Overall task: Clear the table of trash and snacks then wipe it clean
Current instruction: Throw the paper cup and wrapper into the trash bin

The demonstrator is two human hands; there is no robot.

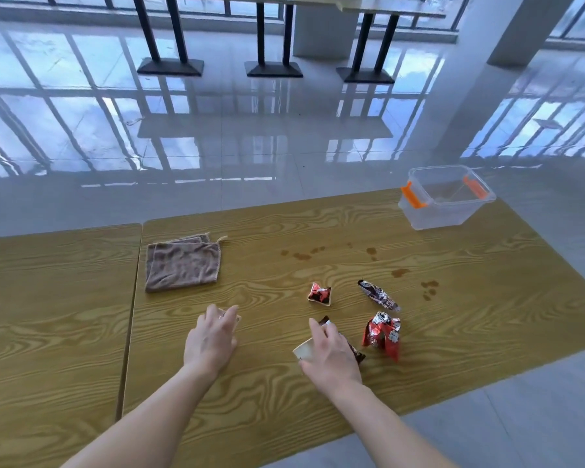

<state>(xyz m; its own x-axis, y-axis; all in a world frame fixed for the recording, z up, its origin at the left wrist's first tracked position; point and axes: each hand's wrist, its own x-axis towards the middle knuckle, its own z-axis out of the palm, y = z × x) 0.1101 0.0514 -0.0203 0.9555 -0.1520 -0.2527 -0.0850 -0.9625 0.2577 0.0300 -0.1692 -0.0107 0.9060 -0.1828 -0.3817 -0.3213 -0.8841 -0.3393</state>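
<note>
My right hand (331, 356) is closed around a small white paper cup (303, 351) and a dark snack wrapper (355, 352) near the table's front. My left hand (213, 339) lies on the wooden table (284, 400), its fingers curled over a small pale item that is mostly hidden. Loose on the table are a crumpled red wrapper (382, 336), a small red-and-black wrapper (320, 293) and a dark wrapped snack (379, 295). A folded brown cloth (183, 263) lies at the left. Brown spill stains (399, 272) dot the far right part of the table.
A clear plastic bin (446, 197) with orange latches stands open at the table's far right corner. A seam (132, 298) splits this table from another on the left. Glossy tiled floor and black table legs (169, 32) lie beyond.
</note>
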